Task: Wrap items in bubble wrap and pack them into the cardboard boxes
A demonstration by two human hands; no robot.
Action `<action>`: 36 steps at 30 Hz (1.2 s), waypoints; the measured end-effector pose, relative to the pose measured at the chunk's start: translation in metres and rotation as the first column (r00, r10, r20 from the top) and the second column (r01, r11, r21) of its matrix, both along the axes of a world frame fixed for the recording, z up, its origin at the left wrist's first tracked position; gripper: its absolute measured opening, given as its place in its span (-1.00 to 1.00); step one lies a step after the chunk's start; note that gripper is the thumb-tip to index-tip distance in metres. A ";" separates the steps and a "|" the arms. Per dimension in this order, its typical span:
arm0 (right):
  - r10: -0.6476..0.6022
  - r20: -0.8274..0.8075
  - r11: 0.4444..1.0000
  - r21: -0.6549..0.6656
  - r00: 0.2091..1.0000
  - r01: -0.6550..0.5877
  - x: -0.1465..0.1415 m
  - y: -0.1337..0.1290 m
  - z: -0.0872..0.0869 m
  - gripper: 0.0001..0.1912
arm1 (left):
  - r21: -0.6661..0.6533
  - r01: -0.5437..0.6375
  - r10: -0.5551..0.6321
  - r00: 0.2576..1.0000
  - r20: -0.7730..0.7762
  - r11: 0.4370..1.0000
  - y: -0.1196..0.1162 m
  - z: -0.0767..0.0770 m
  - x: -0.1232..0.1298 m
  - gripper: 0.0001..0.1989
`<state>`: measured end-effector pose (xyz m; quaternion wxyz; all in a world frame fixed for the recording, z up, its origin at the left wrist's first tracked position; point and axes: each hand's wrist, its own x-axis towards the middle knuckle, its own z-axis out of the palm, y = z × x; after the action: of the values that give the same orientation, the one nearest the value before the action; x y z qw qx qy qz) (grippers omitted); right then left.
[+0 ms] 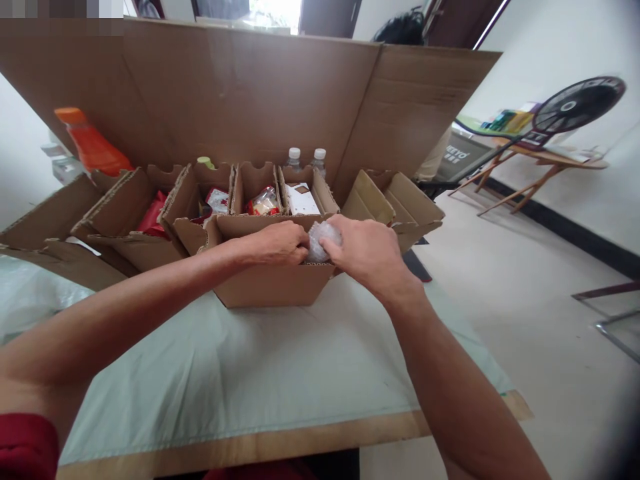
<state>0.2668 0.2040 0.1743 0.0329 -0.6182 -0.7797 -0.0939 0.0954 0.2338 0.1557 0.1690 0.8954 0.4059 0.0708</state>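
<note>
A bundle of clear bubble wrap (318, 244) sits at the right end of a small open cardboard box (273, 287); what it wraps, if anything, I cannot make out. My right hand (367, 253) is closed round the bundle from the right, thumb on its near side. From the left, my left hand (280, 244) reaches over the box with curled fingers pressed against the same bundle. The box's inside is mostly hidden by my left hand and forearm. Both hands are at the box's rim level.
Behind stands a row of open cardboard bins (200, 193) holding packets, backed by a tall cardboard panel (250, 100). An orange bottle (97, 143) and two clear bottles (294, 159) stand behind the bins. A pale green cloth (300, 373) covers the table; a fan (575, 107) is at right.
</note>
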 end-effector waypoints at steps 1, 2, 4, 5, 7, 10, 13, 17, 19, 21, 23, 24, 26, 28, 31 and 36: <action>0.018 0.024 0.999 -0.048 1.000 -0.017 -0.002 0.004 0.001 -0.70 | 0.028 -0.037 0.037 0.999 0.010 0.999 -0.002 -0.001 -0.001 -0.71; 0.039 0.043 0.995 -0.097 0.998 -0.035 -0.004 0.008 0.002 -0.72 | 0.051 -0.069 0.068 0.998 0.020 0.996 -0.003 -0.001 -0.003 -0.70; 0.076 0.074 0.983 -0.173 0.994 -0.063 -0.008 0.015 0.004 -0.74 | 0.087 -0.102 0.098 0.994 0.042 0.991 -0.006 -0.002 -0.006 -0.68; 0.092 0.089 0.977 -0.200 0.992 -0.073 -0.010 0.017 0.005 -0.74 | 0.101 -0.106 0.101 0.994 0.052 0.989 -0.008 -0.002 -0.009 -0.67; 0.122 0.115 0.964 -0.249 0.986 -0.091 -0.013 0.018 0.007 -0.74 | 0.135 -0.124 0.115 0.991 0.075 0.983 -0.014 -0.001 -0.015 -0.67; 0.183 0.120 0.936 -0.325 0.976 -0.135 -0.015 0.016 0.013 -0.73 | 0.222 -0.188 0.157 0.977 0.146 0.957 -0.031 0.003 -0.028 -0.70; 0.239 0.070 0.897 -0.399 0.968 -0.193 -0.013 0.016 0.020 -0.77 | 0.294 -0.264 0.183 0.944 0.275 0.919 -0.052 0.005 -0.044 -0.73; 0.246 -0.009 0.824 -0.524 0.969 -0.214 -0.013 0.021 0.021 -0.84 | 0.300 -0.322 0.177 0.888 0.424 0.898 -0.079 -0.002 -0.062 -0.75; 0.236 -0.014 0.811 -0.548 0.972 -0.205 -0.016 0.025 0.018 -0.85 | 0.298 -0.324 0.161 0.872 0.463 0.898 -0.088 -0.008 -0.068 -0.76; 0.234 0.003 0.812 -0.551 0.972 -0.193 -0.022 0.030 0.015 -0.87 | 0.314 -0.329 0.145 0.860 0.489 0.891 -0.095 -0.014 -0.072 -0.77; 0.242 0.029 0.814 -0.550 0.970 -0.187 -0.026 0.033 0.013 -0.90 | 0.345 -0.336 0.124 0.850 0.513 0.876 -0.100 -0.017 -0.074 -0.79; 0.246 0.036 0.815 -0.549 0.969 -0.186 -0.027 0.033 0.013 -0.90 | 0.356 -0.345 0.120 0.844 0.523 0.868 -0.103 -0.018 -0.076 -0.79; 0.240 -0.003 0.833 -0.513 0.971 -0.208 -0.022 0.029 0.015 -0.87 | 0.365 -0.403 0.146 0.814 0.562 0.840 -0.110 -0.018 -0.082 -0.81; 0.201 -0.148 0.895 -0.374 0.968 -0.243 -0.006 0.019 0.018 -0.83 | 0.347 -0.516 0.221 0.753 0.620 0.783 -0.117 -0.020 -0.092 -0.79; 0.085 -0.519 0.990 -0.054 0.850 -0.132 0.035 -0.004 0.010 -0.72 | 0.243 -0.703 0.359 0.590 0.723 0.668 -0.125 -0.037 -0.115 -0.68; -0.042 -0.798 0.997 -0.076 0.601 -0.031 0.067 -0.028 -0.055 -0.50 | -0.176 -0.719 0.580 0.364 0.729 0.672 -0.121 -0.097 -0.128 -0.31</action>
<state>0.3343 0.1756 0.1189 0.3521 -0.5981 -0.6842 0.2240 -0.0323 0.1132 0.0586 0.1966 0.5610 0.6135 0.5200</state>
